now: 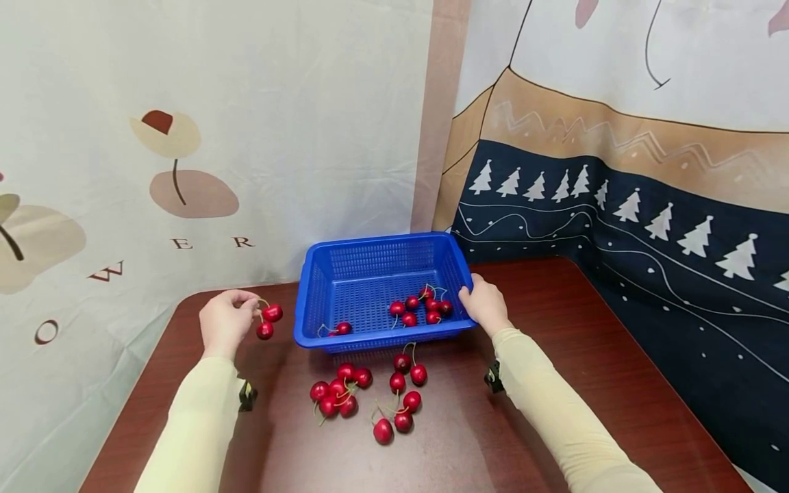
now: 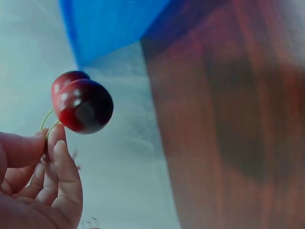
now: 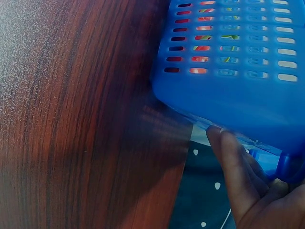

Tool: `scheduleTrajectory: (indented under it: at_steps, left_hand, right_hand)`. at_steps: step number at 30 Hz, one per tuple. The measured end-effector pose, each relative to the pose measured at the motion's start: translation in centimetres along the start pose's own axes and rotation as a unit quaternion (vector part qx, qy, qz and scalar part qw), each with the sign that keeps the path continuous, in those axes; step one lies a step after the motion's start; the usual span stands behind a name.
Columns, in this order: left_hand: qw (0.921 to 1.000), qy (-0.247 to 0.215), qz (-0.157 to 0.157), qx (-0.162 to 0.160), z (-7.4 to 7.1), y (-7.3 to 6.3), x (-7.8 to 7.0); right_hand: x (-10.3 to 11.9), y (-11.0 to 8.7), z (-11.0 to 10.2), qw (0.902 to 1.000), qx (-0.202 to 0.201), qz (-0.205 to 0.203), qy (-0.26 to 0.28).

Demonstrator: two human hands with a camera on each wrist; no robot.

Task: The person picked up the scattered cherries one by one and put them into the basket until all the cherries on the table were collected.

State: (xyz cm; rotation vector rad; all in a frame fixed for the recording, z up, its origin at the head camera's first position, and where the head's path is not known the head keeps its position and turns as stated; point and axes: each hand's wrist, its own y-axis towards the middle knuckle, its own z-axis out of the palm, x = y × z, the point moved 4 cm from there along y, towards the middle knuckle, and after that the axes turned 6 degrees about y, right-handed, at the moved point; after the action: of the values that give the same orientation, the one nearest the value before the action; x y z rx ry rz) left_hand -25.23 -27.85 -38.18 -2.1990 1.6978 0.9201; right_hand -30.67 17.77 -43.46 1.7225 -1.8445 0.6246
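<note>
Brown wood-grain table (image 1: 555, 308) spreads before us, backed by hanging cloth. Our left hand (image 1: 224, 322) pinches two cherries (image 1: 268, 322) by their stems (image 2: 45, 117) between thumb and fingers, holding them just outside the nine-o'clock side of a blue basket (image 1: 364, 294). At the basket's three o'clock, our right hand (image 1: 487, 305) grips the rim, its fingers curled around the edge. Inside, we see a bunch of cherries (image 1: 432, 306) toward four o'clock, some touching, and a smaller pair (image 1: 344, 328) at eight o'clock, partly hidden by the near wall. On the table, a tight cluster (image 1: 337, 388) lies at the basket's seven o'clock, while a looser group (image 1: 403, 420) spreads around six o'clock, several with stems on. Pale yellow sleeves (image 1: 197, 418) cover our forearms, with a small black device (image 1: 247, 396) at each wrist. Behind, pale cloth (image 1: 308, 123) printed with flowers fills ten to twelve o'clock, and dark blue cloth (image 1: 653, 308) with white trees hangs from one to three.
</note>
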Motion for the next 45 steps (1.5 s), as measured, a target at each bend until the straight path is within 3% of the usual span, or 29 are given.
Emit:
scheduleTrajectory:
  at_steps: [6,11,23,30,38,45]
  left_hand:
    - [0.9992,-0.010,0.012,-0.037,-0.6,0.5,-2.7]
    - [0.9980,-0.032,0.032,-0.044,-0.5,0.5,-4.8]
    - [0.9946,-0.066,0.077,-0.022,2.5,-0.4,-8.4]
    - [0.9915,-0.066,0.109,0.024,5.0,-1.7,-9.8]
    - [0.9882,-0.024,0.127,0.082,7.4,-2.9,-10.2]
    - [0.9774,0.027,0.169,0.125,8.6,-3.3,-10.3]
  right_hand:
    - [-0.2,0.1,0.1,1.0000,-0.003,-0.003,-0.003]
    - [-0.2,0.2,0.1,1.0000,-0.001,-0.004,-0.003]
    - [-0.1,0.1,0.2,1.0000,-0.005,-0.005,-0.005]
    - [-0.2,0.1,0.2,1.0000,-0.007,-0.002,-0.006]
    - [-0.2,0.1,0.2,1.0000,-0.007,-0.002,-0.006]
    - [-0.2,0.2,0.2,1.0000,-0.003,-0.002,-0.008]
